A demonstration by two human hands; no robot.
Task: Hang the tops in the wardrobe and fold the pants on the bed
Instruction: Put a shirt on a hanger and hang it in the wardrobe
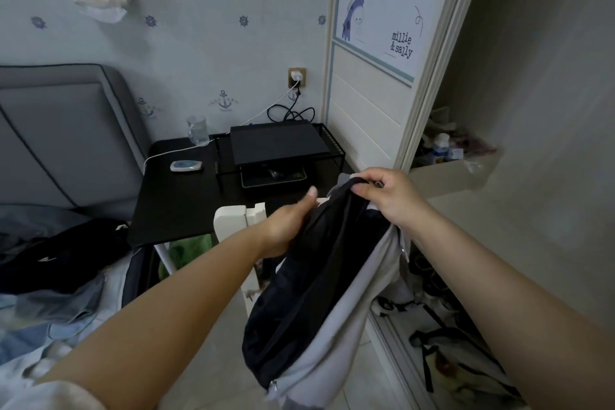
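A black and light grey garment (319, 293) with a zipper hangs in the air in front of me. My right hand (387, 195) pinches its top edge near the collar. My left hand (289, 226) grips the dark fabric at its left side, fingers partly hidden behind the cloth. The open wardrobe (532, 110) stands to the right, with its sliding door (376, 76) pushed left. On the bed (50, 326) at lower left lie more clothes, among them a black garment (66, 253) and bluish fabric (40, 309).
A black bedside table (179, 203) carries a wire rack with a black device (276, 143), a glass mug (197, 130) and a small remote (186, 166). A white chair back (238, 215) stands behind the garment. Bags and shoes (449, 343) lie on the wardrobe floor.
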